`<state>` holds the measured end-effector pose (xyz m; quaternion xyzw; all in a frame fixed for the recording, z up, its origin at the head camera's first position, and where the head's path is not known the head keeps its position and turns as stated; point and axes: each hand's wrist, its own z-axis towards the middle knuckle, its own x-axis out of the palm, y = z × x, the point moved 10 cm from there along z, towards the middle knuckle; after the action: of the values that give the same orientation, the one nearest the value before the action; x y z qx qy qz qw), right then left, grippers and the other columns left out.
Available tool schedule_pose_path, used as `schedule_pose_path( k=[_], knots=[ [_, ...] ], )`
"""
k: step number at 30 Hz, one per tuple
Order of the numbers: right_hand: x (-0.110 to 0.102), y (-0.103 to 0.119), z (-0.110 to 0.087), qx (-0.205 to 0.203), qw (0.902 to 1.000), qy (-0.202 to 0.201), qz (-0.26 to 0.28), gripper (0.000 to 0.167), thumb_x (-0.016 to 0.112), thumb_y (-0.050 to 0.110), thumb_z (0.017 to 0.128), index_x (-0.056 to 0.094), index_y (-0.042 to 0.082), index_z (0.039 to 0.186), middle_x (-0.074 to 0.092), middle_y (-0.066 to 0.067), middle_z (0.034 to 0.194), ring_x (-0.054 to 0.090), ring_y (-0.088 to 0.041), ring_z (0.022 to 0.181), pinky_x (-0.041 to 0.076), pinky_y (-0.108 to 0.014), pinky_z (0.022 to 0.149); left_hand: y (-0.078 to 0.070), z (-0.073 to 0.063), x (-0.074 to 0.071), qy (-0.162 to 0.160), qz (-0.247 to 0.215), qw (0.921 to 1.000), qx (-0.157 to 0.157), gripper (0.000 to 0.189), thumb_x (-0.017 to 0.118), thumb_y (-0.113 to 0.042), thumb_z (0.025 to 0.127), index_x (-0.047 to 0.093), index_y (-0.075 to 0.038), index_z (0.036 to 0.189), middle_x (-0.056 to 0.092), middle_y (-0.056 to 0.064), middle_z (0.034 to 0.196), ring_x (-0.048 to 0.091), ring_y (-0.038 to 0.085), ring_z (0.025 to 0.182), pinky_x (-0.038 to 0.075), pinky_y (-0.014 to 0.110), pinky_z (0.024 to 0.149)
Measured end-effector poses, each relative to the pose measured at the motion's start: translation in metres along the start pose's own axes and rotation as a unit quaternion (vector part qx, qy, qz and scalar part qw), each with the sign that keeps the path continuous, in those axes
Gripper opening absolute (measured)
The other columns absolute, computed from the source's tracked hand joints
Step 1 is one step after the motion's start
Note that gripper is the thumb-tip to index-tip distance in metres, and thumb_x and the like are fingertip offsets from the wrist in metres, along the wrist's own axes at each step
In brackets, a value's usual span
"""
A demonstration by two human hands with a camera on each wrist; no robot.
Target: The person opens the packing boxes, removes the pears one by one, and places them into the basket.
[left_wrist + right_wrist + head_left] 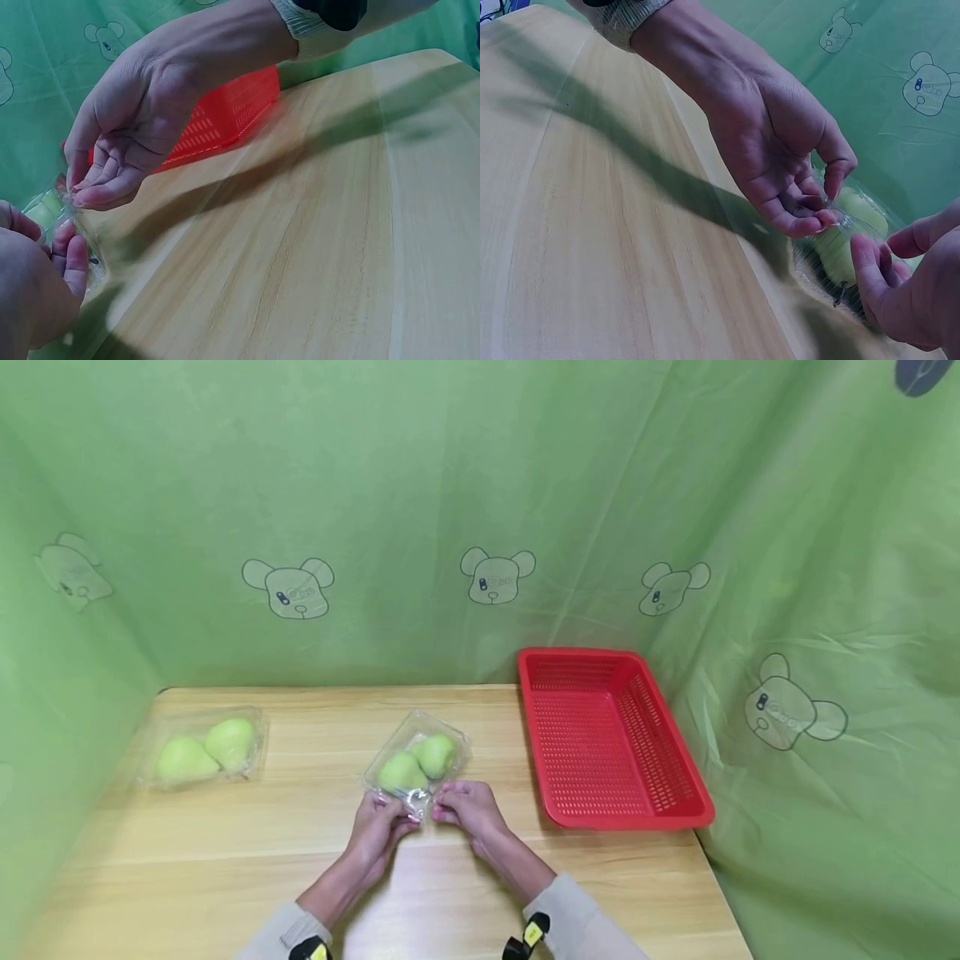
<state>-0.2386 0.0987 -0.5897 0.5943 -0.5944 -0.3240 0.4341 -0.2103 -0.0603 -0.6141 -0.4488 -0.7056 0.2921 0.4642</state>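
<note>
A clear plastic tray (414,725) with two green pears (401,773) in it lies on the table, its near end turned toward me. Crinkled clear film (417,802) gathers at that near end. My left hand (372,833) pinches the film between thumb and fingers at the near left corner. At the near right corner, my right hand (474,812) pinches the edge of the film with its thumb and fingertips. In the right wrist view, a dark stem (841,292) sticks out from one pear (834,255) beneath the film.
A second clear tray (261,752) with two green pears (231,742) lies at the table's left. At the right stands a red perforated plastic basket (540,752), reaching the table's right edge. Green curtains (420,527) with bear faces enclose the wooden table (187,877).
</note>
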Motion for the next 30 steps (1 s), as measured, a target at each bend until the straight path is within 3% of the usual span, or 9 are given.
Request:
schedule_pose_path(
  k=[5,14,20,30],
  knots=[
    [0.0,0.002,-0.001,0.006,0.9999,0.001,-0.009,0.03,0.061,-0.005,0.094,0.059,-0.015,0.122,0.074,-0.006,0.084,0.071,-0.01,0.072,0.065,-0.025,0.077,0.001,0.002,0.002,-0.002,-0.006,1.0,-0.003,0.043,0.051,0.007,0.089,0.035,0.0,0.128,0.06,0.008,0.105,0.065,0.013,0.08,0.063,0.026,0.077],
    [0.002,0.005,-0.004,0.005,0.9995,0.01,-0.028,0.031,0.057,-0.005,0.098,0.056,-0.017,0.126,0.074,-0.011,0.086,0.071,-0.01,0.071,0.065,-0.026,0.076,0.003,0.003,0.0,-0.006,-0.016,0.9999,-0.002,0.041,0.051,0.008,0.088,0.036,0.0,0.125,0.061,0.007,0.102,0.066,0.013,0.078,0.064,0.026,0.076],
    [0.003,0.005,-0.005,-0.004,0.9993,0.004,-0.036,0.034,0.056,-0.003,0.098,0.055,-0.018,0.129,0.073,-0.012,0.088,0.07,-0.011,0.073,0.065,-0.027,0.076,0.003,0.002,0.002,-0.001,-0.023,0.9997,0.004,0.049,0.049,0.008,0.089,0.035,0.002,0.135,0.062,0.007,0.103,0.066,0.013,0.078,0.064,0.026,0.077],
    [0.005,0.006,-0.011,-0.015,0.9995,0.007,-0.028,0.031,0.063,-0.005,0.094,0.062,-0.018,0.123,0.075,-0.024,0.102,0.072,-0.012,0.079,0.065,-0.028,0.083,-0.002,-0.003,0.004,-0.003,-0.016,0.9999,0.002,0.055,0.05,0.008,0.089,0.035,0.003,0.141,0.065,0.008,0.103,0.067,0.014,0.08,0.064,0.027,0.078]
  ],
)
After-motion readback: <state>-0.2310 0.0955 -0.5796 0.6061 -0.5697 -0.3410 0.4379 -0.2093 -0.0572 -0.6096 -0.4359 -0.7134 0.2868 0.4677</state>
